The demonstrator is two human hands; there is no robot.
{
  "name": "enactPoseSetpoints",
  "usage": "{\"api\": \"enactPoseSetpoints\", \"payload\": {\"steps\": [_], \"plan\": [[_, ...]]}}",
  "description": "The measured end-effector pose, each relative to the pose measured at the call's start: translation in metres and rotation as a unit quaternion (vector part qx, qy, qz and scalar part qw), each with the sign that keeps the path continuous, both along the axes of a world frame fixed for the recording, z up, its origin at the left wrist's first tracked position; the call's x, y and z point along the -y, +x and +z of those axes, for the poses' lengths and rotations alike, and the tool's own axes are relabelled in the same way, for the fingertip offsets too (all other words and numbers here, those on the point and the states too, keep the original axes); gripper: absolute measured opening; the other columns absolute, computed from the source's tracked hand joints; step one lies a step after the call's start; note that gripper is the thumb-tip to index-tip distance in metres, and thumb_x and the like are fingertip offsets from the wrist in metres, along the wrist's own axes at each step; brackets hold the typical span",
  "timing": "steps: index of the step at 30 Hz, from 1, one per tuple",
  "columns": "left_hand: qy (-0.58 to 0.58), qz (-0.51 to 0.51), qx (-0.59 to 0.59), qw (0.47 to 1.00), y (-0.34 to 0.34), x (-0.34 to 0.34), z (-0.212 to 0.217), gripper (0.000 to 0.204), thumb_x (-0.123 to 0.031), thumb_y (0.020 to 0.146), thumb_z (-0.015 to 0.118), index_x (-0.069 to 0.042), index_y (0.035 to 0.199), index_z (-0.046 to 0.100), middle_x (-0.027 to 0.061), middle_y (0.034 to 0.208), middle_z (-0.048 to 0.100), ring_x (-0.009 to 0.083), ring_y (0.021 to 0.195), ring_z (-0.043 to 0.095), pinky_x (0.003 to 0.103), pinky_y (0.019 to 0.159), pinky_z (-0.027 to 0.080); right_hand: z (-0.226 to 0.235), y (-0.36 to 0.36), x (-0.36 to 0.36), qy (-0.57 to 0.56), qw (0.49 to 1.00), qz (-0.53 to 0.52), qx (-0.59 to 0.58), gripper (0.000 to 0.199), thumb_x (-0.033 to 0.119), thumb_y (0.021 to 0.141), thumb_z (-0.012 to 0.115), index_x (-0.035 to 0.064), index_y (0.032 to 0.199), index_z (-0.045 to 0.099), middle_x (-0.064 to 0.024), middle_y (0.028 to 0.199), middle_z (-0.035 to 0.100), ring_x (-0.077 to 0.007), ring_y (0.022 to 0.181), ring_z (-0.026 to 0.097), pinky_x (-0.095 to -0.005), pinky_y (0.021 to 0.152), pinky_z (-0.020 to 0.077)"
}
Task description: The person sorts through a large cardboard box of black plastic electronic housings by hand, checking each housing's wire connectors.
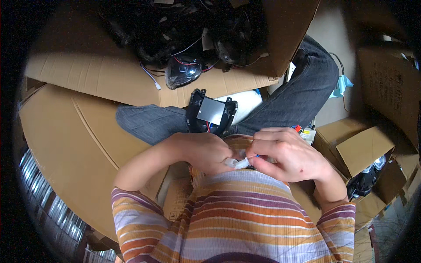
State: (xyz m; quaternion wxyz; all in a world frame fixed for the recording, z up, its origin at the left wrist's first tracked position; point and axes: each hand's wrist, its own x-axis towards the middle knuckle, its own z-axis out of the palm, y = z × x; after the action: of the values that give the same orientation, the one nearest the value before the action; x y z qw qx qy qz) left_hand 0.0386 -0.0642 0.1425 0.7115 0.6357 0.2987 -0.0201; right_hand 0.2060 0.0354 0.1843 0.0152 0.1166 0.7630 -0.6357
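My left hand (207, 153) is closed around a small white plastic connector (237, 163), close against my striped shirt. Thumb and fingers of my right hand (286, 154) pinch the connector's other end, where a bit of blue wire shows. Whether its two ends are joined cannot be made out. Just beyond my hands, a black plastic lamp housing (193, 115) rests on my lap. A flat silver-grey plate (211, 110) is on it, and thin red, white and blue wires come out below the plate.
Ahead stands a large open cardboard box (118, 83) full of dark lamp parts. A clear-lensed lamp (183, 72) with loose wires lies at its near edge. On the right are a smaller open box (372, 147) holding lamps and a light-blue face mask (341, 86). Cardboard (61, 131) lies left.
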Motion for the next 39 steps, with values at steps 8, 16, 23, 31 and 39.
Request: {"api": "enactPoseSetpoints", "payload": {"steps": [8, 16, 23, 31, 39], "plan": [[0.008, -0.002, -0.034, 0.999, -0.002, -0.001, -0.003, 0.051, -0.041, 0.081, 0.030, 0.001, 0.065, 0.054, 0.0179, 0.059, 0.053, 0.0302, 0.060, 0.053, 0.036, 0.059, 0.042, 0.001, -0.009, 0.001, 0.109, 0.994, -0.014, -0.019, 0.012, 0.008, 0.063, 0.054, 0.0015, 0.059, 0.044, -0.0107, 0.059, 0.044, -0.0266, 0.056, 0.048, -0.0340, 0.051, 0.0387], [-0.022, -0.078, -0.026, 0.996, 0.003, -0.014, 0.007, 0.040, -0.036, 0.080, 0.042, 0.003, 0.072, 0.051, 0.0210, 0.070, 0.054, 0.0310, 0.067, 0.053, 0.035, 0.061, 0.042, -0.002, -0.004, 0.006, 0.131, 0.989, 0.039, -0.048, 0.010, 0.008, 0.060, 0.053, 0.0017, 0.059, 0.046, -0.0100, 0.058, 0.045, -0.0242, 0.055, 0.048, -0.0320, 0.051, 0.0400], [0.031, 0.107, 0.014, 0.994, -0.011, -0.018, 0.004, 0.029, -0.027, 0.080, 0.045, 0.000, 0.075, 0.053, 0.0186, 0.068, 0.053, 0.0279, 0.065, 0.053, 0.032, 0.056, 0.041, 0.004, 0.005, -0.013, 0.132, 0.988, -0.071, -0.024, 0.007, 0.005, 0.065, 0.053, 0.0004, 0.065, 0.048, -0.0097, 0.060, 0.046, -0.0243, 0.055, 0.044, -0.0329, 0.050, 0.0367], [-0.010, 0.439, 0.146, 0.887, -0.017, 0.016, -0.004, 0.015, -0.006, 0.076, 0.050, -0.002, 0.089, 0.057, 0.0050, 0.072, 0.054, 0.0114, 0.065, 0.048, 0.022, 0.056, 0.036, 0.026, 0.042, -0.014, -0.018, 0.986, -0.159, 0.041, 0.002, 0.002, 0.065, 0.050, 0.0003, 0.065, 0.050, -0.0079, 0.060, 0.050, -0.0201, 0.053, 0.046, -0.0283, 0.046, 0.0353], [0.014, 0.512, 0.127, 0.849, -0.005, 0.023, 0.000, 0.017, 0.001, 0.069, 0.055, -0.002, 0.085, 0.060, 0.0037, 0.068, 0.051, 0.0111, 0.062, 0.044, 0.021, 0.055, 0.032, 0.013, 0.038, 0.008, -0.163, 0.961, -0.212, 0.064, 0.004, 0.005, 0.070, 0.052, 0.0007, 0.070, 0.052, -0.0043, 0.061, 0.048, -0.0105, 0.050, 0.043, -0.0212, 0.044, 0.0318]]}}
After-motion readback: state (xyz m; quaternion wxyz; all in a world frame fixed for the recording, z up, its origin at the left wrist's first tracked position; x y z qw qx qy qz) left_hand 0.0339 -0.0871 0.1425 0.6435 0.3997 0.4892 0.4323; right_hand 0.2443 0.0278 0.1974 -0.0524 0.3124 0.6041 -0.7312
